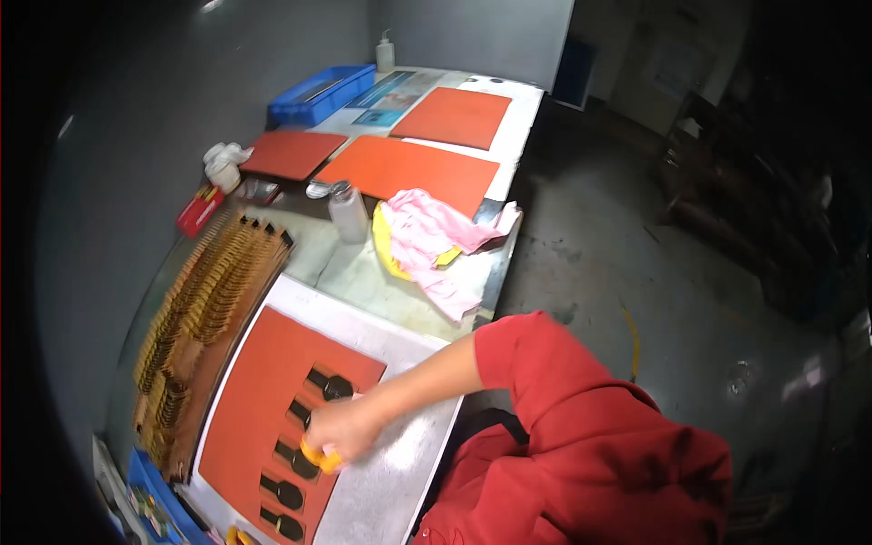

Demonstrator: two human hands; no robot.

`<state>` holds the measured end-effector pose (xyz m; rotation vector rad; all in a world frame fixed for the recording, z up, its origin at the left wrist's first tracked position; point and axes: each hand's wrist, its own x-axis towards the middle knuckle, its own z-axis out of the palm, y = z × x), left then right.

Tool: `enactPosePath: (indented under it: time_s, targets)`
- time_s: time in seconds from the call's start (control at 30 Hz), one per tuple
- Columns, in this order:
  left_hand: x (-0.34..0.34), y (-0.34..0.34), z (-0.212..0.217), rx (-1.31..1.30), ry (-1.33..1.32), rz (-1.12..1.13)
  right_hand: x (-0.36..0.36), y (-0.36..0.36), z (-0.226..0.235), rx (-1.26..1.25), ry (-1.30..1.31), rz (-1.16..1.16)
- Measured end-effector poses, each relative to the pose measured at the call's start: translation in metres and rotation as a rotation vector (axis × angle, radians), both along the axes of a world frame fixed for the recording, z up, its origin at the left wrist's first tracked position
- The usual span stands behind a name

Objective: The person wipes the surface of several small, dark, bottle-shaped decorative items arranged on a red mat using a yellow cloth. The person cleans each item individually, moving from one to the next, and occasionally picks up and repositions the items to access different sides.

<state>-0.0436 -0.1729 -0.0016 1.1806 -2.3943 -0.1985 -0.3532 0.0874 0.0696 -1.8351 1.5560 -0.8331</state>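
My right hand [343, 431], in a red sleeve, reaches in from the right over an orange-red mat [250, 391]. Its fingers are bent closed and point down. Something yellow-orange [324, 458] shows at the fingertips; whether it is worn or held I cannot tell. Beneath and beside the hand lies a row of several flat black paddle-shaped pieces [289, 495], each with a rounded end and a narrower straight end. The hand partly covers the middle ones. The mat rests on a white sheet [400, 495]. My left hand cannot be made out.
Left of the mat stands a rack of golden, comb-like parts [204, 300]. A blue tray [163, 500] sits at lower left, beside another yellow object [239, 536]. Beyond are a bottle [348, 213], a pink cloth [427, 227], more orange mats [409, 168] and a blue bin [322, 95].
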Motion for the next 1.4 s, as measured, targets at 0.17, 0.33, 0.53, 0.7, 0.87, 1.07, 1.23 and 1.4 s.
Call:
enactPosePath:
  time_s: [0.17, 0.33, 0.53, 0.7, 0.87, 1.07, 1.23, 1.4]
  targets:
    - [-0.007, 0.015, 0.016, -0.040, 0.180, -0.087, -0.126, 0.062, 0.046, -0.006, -0.140, -0.511]
    - [-0.009, 0.006, 0.010, -0.074, 0.122, -0.042, -0.244, 0.120, 0.075, -0.207, 0.249, -0.856]
    - [0.000, -0.008, -0.006, -0.019, 0.114, 0.002, -0.294, 0.101, 0.096, 0.003, 0.628, -0.971]
    - [0.006, -0.032, -0.038, -0.069, 0.190, -0.055, -0.305, 0.073, 0.090, -0.055, 0.756, -0.847]
    - [-0.011, -0.007, -0.011, -0.025, 0.223, -0.059, -0.310, 0.040, 0.079, 0.087, 0.978, -0.737]
    - [0.001, -0.006, -0.015, -0.038, 0.223, -0.014, -0.321, 0.027, 0.063, 0.032, 0.997, -0.708]
    - [-0.027, -0.003, 0.001, -0.049, 0.192, -0.030, -0.332, 0.053, 0.066, -0.101, 1.015, -0.709]
    - [-0.002, -0.005, -0.012, -0.053, 0.203, 0.030, -0.261, 0.044, 0.063, -0.217, 1.047, -0.782]
